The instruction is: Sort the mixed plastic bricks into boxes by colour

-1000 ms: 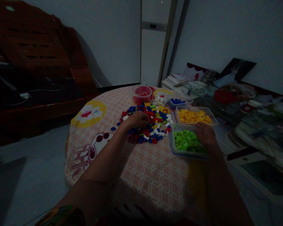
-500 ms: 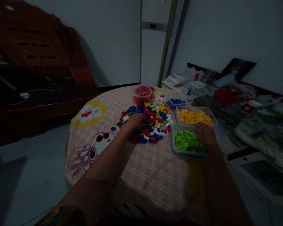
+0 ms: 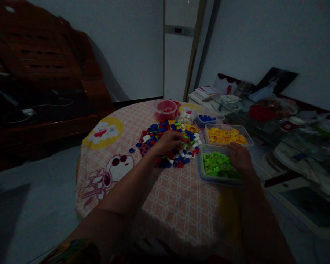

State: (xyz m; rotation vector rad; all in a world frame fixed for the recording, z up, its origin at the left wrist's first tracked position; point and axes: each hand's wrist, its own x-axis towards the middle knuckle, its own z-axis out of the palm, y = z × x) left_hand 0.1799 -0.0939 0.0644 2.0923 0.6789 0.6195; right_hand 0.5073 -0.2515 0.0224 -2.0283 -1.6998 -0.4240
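Observation:
A mixed pile of toy building bricks [image 3: 154, 129] in red, blue, white, yellow and green lies on the round table. My left hand [image 3: 170, 141] is over the middle of the pile with its fingers curled and pinched. Whatever is between the fingertips is too small and dark to make out. At the right, a clear plastic container [image 3: 205, 179] holds green bricks [image 3: 218, 164]. My right hand [image 3: 239, 157] grips the far right rim of this container, its thumb and fingers closed on the edge.
Behind the green bricks stands a container of yellow bricks [image 3: 227, 135]. Farther back are a box of blue bricks [image 3: 206, 118], white bricks [image 3: 185, 117] and a round tub [image 3: 165, 107] with red pieces. A cluttered glass table [image 3: 244, 119] is at right, a wooden bench [image 3: 46, 66] at left.
My left hand has shifted to the right across the pile and lifted a little, uncovering bricks at the left. My right hand stays on the container's rim.

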